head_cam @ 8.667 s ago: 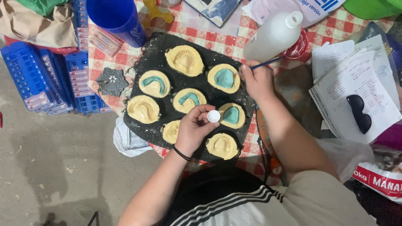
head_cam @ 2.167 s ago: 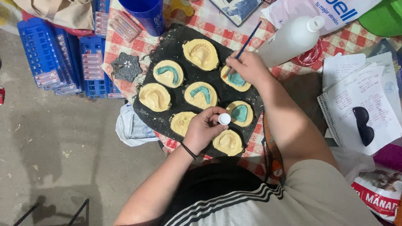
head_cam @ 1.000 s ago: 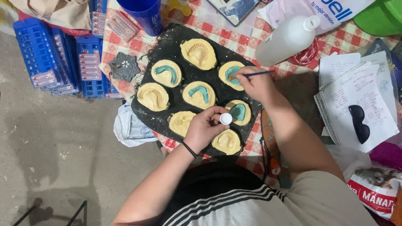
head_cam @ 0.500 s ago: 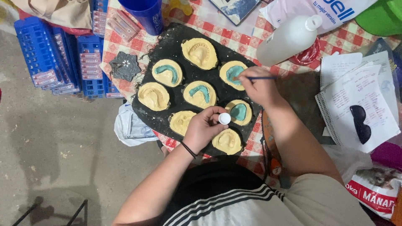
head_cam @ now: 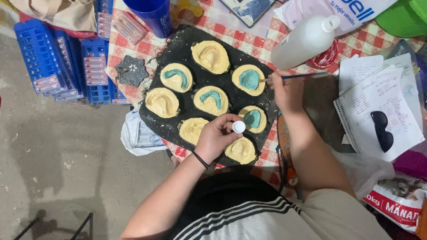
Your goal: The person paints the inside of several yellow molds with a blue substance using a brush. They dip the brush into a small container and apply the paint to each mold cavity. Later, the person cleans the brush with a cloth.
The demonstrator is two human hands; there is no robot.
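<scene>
A thin brush (head_cam: pixel 293 77) is pinched in the right hand (head_cam: pixel 288 91); its tip is laid on the teal-filled mould (head_cam: pixel 249 80) at the far right of the black tray (head_cam: pixel 178 51). A small white cap (head_cam: pixel 239 126) is gripped in the left hand (head_cam: pixel 216 138), held over the tray's near edge between two yellow moulds. A white bottle (head_cam: pixel 304 42) lies just beyond the right hand. A notebook (head_cam: pixel 378 106) with sunglasses (head_cam: pixel 382 130) is seen at the desk's right edge.

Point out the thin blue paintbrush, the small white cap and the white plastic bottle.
Thin blue paintbrush (head_cam: pixel 302 76), head view, mid-handle.
Small white cap (head_cam: pixel 239 126), head view, top face.
White plastic bottle (head_cam: pixel 302 42), head view, body.
</scene>
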